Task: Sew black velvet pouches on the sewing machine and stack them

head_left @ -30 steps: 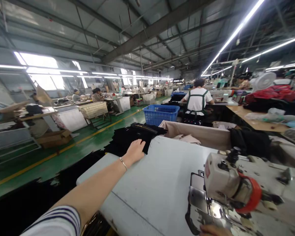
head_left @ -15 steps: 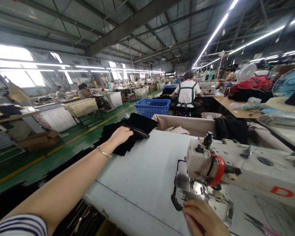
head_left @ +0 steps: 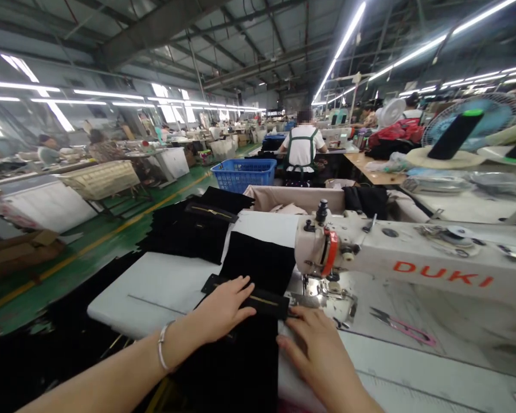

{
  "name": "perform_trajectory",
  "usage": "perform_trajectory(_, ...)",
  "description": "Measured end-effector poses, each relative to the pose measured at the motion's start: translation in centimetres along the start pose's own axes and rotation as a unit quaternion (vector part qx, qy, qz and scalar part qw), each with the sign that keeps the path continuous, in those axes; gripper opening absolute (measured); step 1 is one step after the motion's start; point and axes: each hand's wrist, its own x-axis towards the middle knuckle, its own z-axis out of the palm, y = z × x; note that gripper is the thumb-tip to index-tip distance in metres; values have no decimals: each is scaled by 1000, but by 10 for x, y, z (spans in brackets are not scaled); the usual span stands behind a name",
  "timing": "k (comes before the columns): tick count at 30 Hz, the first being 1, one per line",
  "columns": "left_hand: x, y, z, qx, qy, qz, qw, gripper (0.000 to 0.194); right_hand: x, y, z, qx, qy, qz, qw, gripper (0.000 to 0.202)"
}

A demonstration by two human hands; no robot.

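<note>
A long black fabric piece [head_left: 258,264] lies across the table's front edge, left of the sewing machine [head_left: 413,252]. Across it runs a black strip with a gold-coloured zipper [head_left: 264,299]. My left hand [head_left: 223,310] rests flat on this strip, fingers spread. At the strip's right end, my right hand [head_left: 316,341] touches it with the fingertips, its thumb held apart. The presser foot area [head_left: 318,285] is just beyond my right fingers. Further left, another black piece with a zipper [head_left: 210,212] tops a black fabric pile [head_left: 180,235].
Pink-handled thread snips [head_left: 406,327] lie on the machine bed at right. Behind the table stand a cloth-lined bin [head_left: 258,198] and a blue basket [head_left: 243,175]. A co-worker [head_left: 301,146] sits ahead, back turned. Thread cones [head_left: 456,135] stand at far right.
My left hand has come from the pile to the front, where a black zippered piece now lies by the machine. My right hand has moved to its end. The view has turned right.
</note>
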Motion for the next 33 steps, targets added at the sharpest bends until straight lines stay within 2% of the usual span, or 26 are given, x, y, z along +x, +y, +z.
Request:
perform_trajectory(3,10,-3,21,-4,1,-5,1000,57,-9,-12,9,-33,18,24,999,35)
perform_trajectory(6,27,-3,21,-26,-13,19,999,48,-14,-18,13,-34,25,32,999,36)
perform_trajectory(9,35,6,11,-57,-42,44,997,20,-16,-21,11,-13,20,37,999,29)
perform_trajectory(11,30,18,1,-77,-56,40,995,7,-17,-23,7,16,27,46,998,22)
perform_trajectory(12,25,24,-6,-84,-59,34,994,4,-19,-25,4,34,39,48,998,17)
perform_trajectory(15,6,45,-33,-168,-56,3,984,23,-21,-33,-10,83,88,29,992,8)
perform_trajectory(17,-6,58,-53,-295,-52,-26,954,27,-20,-40,-24,104,107,-11,989,11)
perform_trajectory(20,-20,71,-71,-454,-33,-72,887,20,-16,-53,-45,116,111,-76,984,13)
perform_trajectory(23,-29,76,-75,-570,-26,-113,813,21,-14,-62,-58,125,117,-95,981,12)
perform_trajectory(25,-35,77,-74,-614,-27,-129,778,27,-15,-66,-62,132,120,-80,981,10)
perform_trajectory(28,-40,79,-73,-635,-22,-133,761,25,-18,-67,-64,125,130,-78,980,9)
perform_trajectory(33,-42,84,-74,-638,7,-134,758,15,-20,-68,-67,100,158,-108,976,8)
